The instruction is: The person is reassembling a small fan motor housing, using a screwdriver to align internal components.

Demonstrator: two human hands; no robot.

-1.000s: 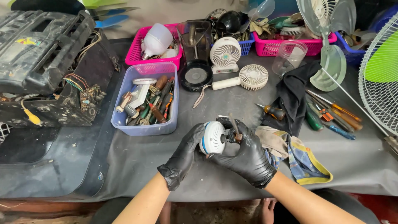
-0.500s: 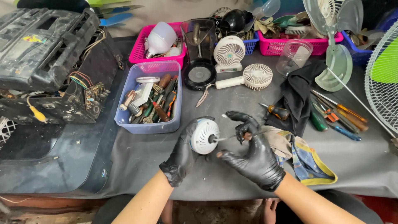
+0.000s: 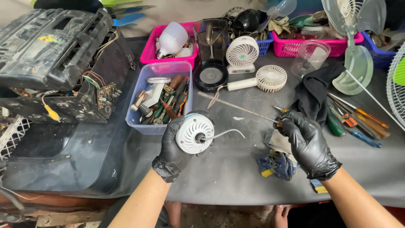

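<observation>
Holding white round slotted fan grille [image 3: 194, 133], grey wire out centre hole; left hand [image 3: 175, 145] wrapped round it. Right hand [image 3: 307, 143] pinching screwdriver [image 3: 240, 107].

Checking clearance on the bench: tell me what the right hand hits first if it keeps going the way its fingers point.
The right hand points up and left, so probably the long thin metal rod lying on the table; its height above the surface is unclear.

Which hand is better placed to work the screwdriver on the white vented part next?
Probably the right hand: it already grips the screwdriver, off to the right of the part. The left hand is wrapped around the white vented part, face up with its wire loose, so it serves better as the holder.
</observation>
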